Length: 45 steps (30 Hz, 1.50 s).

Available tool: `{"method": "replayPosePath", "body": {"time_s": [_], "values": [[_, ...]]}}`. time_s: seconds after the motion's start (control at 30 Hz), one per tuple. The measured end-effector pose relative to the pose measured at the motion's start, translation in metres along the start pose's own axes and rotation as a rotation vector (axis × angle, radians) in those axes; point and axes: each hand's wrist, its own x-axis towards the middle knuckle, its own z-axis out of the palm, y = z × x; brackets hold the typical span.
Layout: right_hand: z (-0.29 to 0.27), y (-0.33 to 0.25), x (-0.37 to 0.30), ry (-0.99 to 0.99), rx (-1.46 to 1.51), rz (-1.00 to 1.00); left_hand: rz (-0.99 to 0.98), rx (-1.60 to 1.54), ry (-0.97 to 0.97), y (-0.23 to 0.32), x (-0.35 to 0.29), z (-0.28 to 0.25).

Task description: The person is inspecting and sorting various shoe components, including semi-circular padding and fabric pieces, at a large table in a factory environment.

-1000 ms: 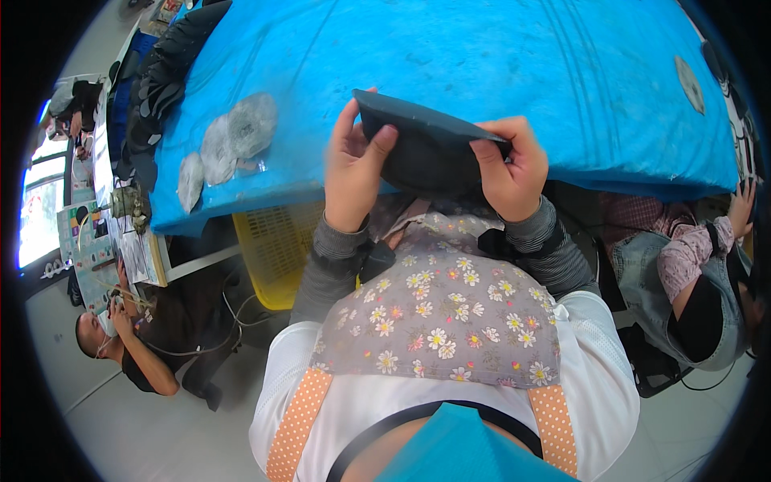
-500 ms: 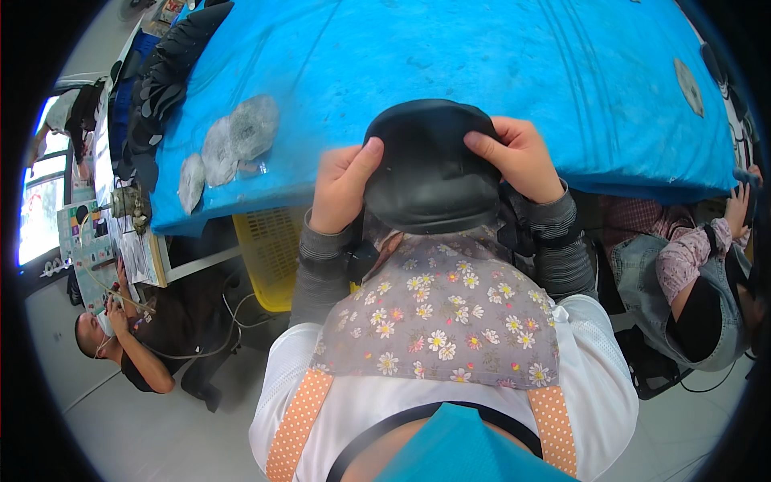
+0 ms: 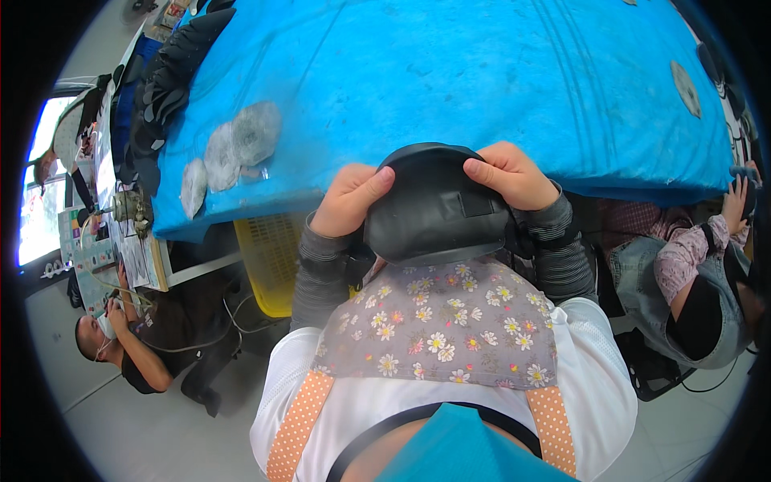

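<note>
Just in front of my apron, at the table's near edge, I hold up a black rounded padded piece [image 3: 434, 229] with a smooth, leathery face. A small rectangular mark or patch shows on its right part, and its upper edge curls like a rim. My left hand [image 3: 351, 198] grips its upper left edge, thumb on the near face. My right hand [image 3: 514, 174] grips the upper right edge, also with the thumb on the face. The other fingers are mostly hidden behind the piece.
A blue cover [image 3: 418, 88] lies over the table. Greyish translucent round pieces [image 3: 221, 157] rest on its left part. A row of black curved pieces [image 3: 165, 88] lines the far left edge. A yellow crate [image 3: 269, 261] stands below the table. Co-workers [image 3: 152, 329] sit on both sides.
Both hands have drawn the black piece nearer to me and lower in view. Its face has tilted, so the rectangular mark now shows.
</note>
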Motion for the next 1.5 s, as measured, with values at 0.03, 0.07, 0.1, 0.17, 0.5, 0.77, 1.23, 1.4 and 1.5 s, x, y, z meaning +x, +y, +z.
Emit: {"method": "replayPosePath", "body": {"time_s": [0.03, 0.07, 0.1, 0.17, 0.5, 0.77, 1.23, 1.4, 1.5], "values": [[0.000, -0.001, -0.001, 0.007, -0.006, 0.017, -0.075, -0.005, 0.096, -0.002, 0.000, 0.002], [-0.001, -0.003, -0.001, 0.002, -0.006, 0.013, -0.108, -0.004, 0.171, -0.005, 0.000, 0.007], [-0.002, -0.005, -0.002, -0.005, -0.060, 0.031, -0.124, 0.001, 0.231, -0.008, 0.002, 0.011], [-0.004, -0.010, -0.001, -0.043, -0.171, 0.035, -0.015, 0.048, 0.308, -0.012, 0.007, 0.016], [0.009, -0.010, 0.008, 0.058, -0.283, -0.206, 0.039, 0.149, 0.342, -0.004, 0.011, 0.013], [0.026, -0.013, 0.017, 0.079, -0.243, -0.253, 0.128, 0.333, 0.335, -0.003, 0.015, 0.017], [0.007, -0.016, 0.018, 0.007, -0.381, -0.108, 0.173, 0.048, 0.486, -0.011, 0.013, 0.011], [-0.001, -0.015, 0.010, 0.226, -0.404, -0.291, -0.047, -0.041, 0.368, -0.016, 0.012, -0.002], [0.002, -0.013, 0.007, 0.240, -0.162, -0.177, 0.055, 0.088, 0.377, -0.026, 0.005, -0.001]]}}
